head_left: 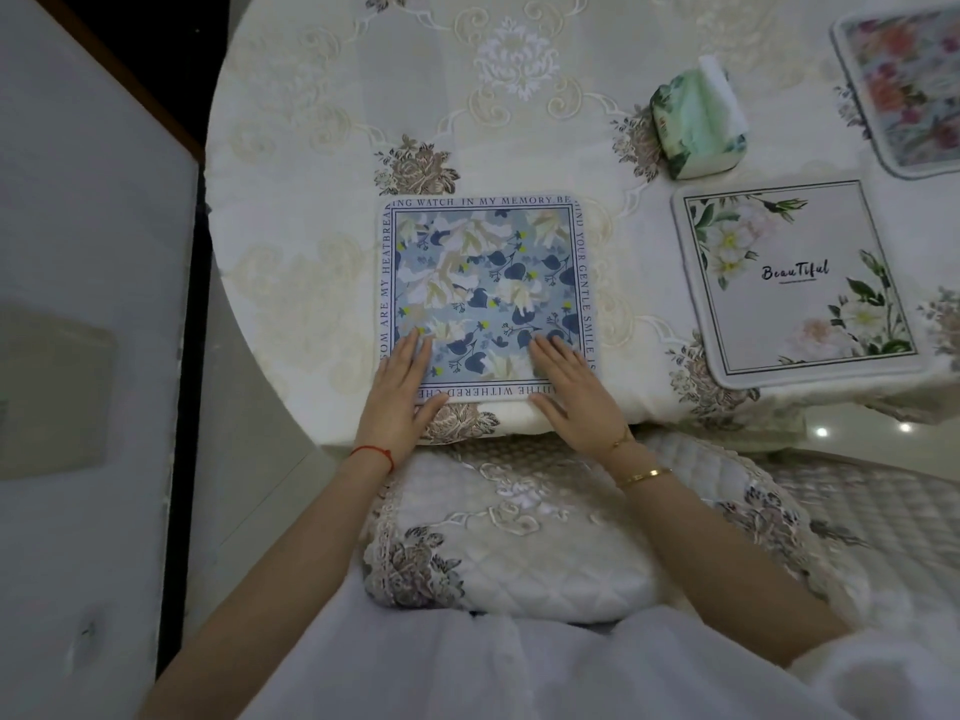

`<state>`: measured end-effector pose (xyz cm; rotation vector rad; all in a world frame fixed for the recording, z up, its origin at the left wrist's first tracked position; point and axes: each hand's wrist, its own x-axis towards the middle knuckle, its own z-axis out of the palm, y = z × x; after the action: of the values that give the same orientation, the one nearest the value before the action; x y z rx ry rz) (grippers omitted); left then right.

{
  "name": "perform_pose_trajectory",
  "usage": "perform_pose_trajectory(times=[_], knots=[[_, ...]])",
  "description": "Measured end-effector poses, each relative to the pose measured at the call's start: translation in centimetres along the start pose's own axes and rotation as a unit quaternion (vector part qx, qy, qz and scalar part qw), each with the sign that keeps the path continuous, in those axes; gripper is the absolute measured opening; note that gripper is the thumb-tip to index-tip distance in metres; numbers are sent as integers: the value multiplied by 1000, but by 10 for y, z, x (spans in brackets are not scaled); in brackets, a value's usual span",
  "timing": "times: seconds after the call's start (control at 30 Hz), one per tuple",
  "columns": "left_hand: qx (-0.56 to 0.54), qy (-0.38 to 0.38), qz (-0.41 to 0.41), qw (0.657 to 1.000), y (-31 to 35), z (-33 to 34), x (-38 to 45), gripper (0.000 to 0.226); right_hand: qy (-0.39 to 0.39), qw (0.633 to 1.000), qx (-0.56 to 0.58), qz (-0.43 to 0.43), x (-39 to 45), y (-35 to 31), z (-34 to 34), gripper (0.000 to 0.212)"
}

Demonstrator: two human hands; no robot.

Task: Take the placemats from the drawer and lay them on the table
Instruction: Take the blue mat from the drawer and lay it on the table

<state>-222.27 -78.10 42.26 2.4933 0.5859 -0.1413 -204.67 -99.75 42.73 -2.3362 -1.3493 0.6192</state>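
A blue floral placemat [488, 293] with a border of printed text lies flat at the middle of the frame, near the lower edge of the round surface [322, 148], which is covered by an embroidered cream cloth. Both hands press flat on the mat's near edge. The left hand [397, 392] rests on its lower left corner, palm down, fingers [415, 350] straight and held close together, gripping nothing. The right hand [566, 387] lies on the lower right corner in the same way, fingers [545, 356] extended, slightly spread, and clasping nothing. A red string circles the left wrist; gold bracelets sit on the right wrist. At the right of the frame a second mat [795, 283], pale with white flowers and the word "Beautiful", lies flat on the surface, well apart from the blue one. A third mat [909, 85] with pink and red flowers sits in the upper right corner, partly cut off by the frame. Between these two, a green tissue pack [696, 127] stands on the cloth. Below the hands, a quilted chair cushion [509, 543] with lace trim fills the lower middle.
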Motion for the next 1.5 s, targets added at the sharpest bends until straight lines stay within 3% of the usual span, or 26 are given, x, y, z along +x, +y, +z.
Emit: perform_pose_trajectory(times=[0.13, 0.23, 0.37, 0.53, 0.8, 1.03, 1.27, 1.5], knots=[[6, -18, -1, 1000, -1, -2, 0, 75, 0, 1000, 12, 28, -15, 16, -14, 63], [-6, -7, -24, 1000, 0, -7, 3, 75, 42, 996, 28, 76, -16, 20, -22, 66], [4, -11, -8, 1000, 9, -16, 29, 77, 46, 998, -15, 32, 19, 3, -23, 67], [23, -37, 22, 999, 16, -21, 69, 79, -2, 999, -46, 5, 70, -12, -8, 69], [0, -8, 15, 1000, -10, -22, 59, 86, 4, 998, -64, 18, 43, 29, -26, 77], [14, 33, 1, 999, -16, -38, 73, 72, 98, 994, -36, 35, 78, 29, -52, 62], [79, -14, 0, 997, -5, -59, 164, 74, 11, 996, -86, 9, 190, -1, -45, 66], [43, 13, 23, 999, -22, -62, 176, 77, -7, 997, -76, 6, 190, 22, -50, 78]])
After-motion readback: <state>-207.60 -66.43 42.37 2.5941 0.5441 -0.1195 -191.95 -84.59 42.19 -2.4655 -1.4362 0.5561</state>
